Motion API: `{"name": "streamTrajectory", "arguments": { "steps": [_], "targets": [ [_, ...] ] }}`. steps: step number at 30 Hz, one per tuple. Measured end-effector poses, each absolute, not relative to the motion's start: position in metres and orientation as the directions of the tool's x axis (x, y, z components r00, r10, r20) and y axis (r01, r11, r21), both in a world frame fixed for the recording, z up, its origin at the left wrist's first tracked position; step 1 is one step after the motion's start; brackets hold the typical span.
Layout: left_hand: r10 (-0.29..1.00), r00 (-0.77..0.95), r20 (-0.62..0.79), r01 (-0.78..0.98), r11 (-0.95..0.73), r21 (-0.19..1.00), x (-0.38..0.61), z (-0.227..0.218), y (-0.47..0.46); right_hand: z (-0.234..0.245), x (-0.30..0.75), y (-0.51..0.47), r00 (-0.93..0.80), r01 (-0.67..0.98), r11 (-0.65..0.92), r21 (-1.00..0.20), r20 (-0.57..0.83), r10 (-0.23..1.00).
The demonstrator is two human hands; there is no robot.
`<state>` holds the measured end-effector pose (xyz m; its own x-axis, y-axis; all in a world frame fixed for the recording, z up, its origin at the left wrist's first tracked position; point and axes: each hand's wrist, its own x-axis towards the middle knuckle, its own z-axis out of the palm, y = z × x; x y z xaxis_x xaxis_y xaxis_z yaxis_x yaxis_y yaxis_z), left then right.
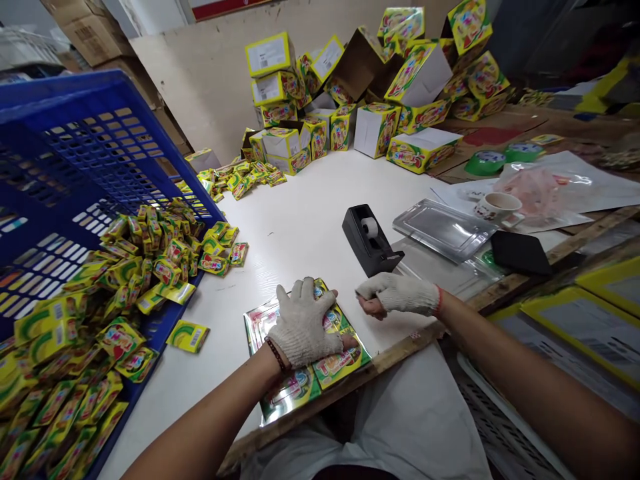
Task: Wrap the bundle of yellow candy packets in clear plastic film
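Observation:
My left hand (306, 323), in a white knit glove with bare fingertips, lies spread flat on a shiny clear plastic pack (287, 400) at the table's front edge. Small yellow and green printed boxes (336, 367) show through the pack beneath and beside the palm. My right hand (395, 295), gloved the same way, hovers to the right of the pack with its fingers curled together. Whatever sits between those fingertips, if anything, is too small to make out. Just beyond it stands a black tape dispenser (367, 243) holding a roll of tape (370, 227).
A tilted blue crate (115, 83) spills many small crayon-style boxes (170, 247) on the left. Larger display cartons (375, 130) are piled at the back. To the right lie clear plastic trays (445, 230), a cup (497, 207) and a black flat object (520, 252).

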<state>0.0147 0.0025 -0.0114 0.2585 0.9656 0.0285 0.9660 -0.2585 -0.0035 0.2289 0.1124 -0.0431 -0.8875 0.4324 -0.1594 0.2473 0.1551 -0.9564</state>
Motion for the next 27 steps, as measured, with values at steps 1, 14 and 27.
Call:
{"name": "streamTrajectory", "arguments": {
  "steps": [1, 14, 27],
  "targets": [
    [0.965, 0.26, 0.028, 0.965, -0.26, 0.0, 0.015, -0.011, 0.003, -0.043, 0.22, 0.118, -0.902, 0.275, 0.153, -0.949, -0.2, 0.384],
    [0.972, 0.233, 0.032, 0.972, -0.232, -0.021, 0.016, -0.011, 0.004, -0.086, 0.192, 0.133, -0.9, 0.352, -0.005, -0.936, -0.339, 0.274],
    [0.823, 0.568, 0.005, 0.823, -0.568, -0.012, -0.008, -0.01, -0.049, -0.078, 0.224, 0.1, -0.429, 0.496, 0.054, -0.867, -0.19, 0.883]
  ]
}}
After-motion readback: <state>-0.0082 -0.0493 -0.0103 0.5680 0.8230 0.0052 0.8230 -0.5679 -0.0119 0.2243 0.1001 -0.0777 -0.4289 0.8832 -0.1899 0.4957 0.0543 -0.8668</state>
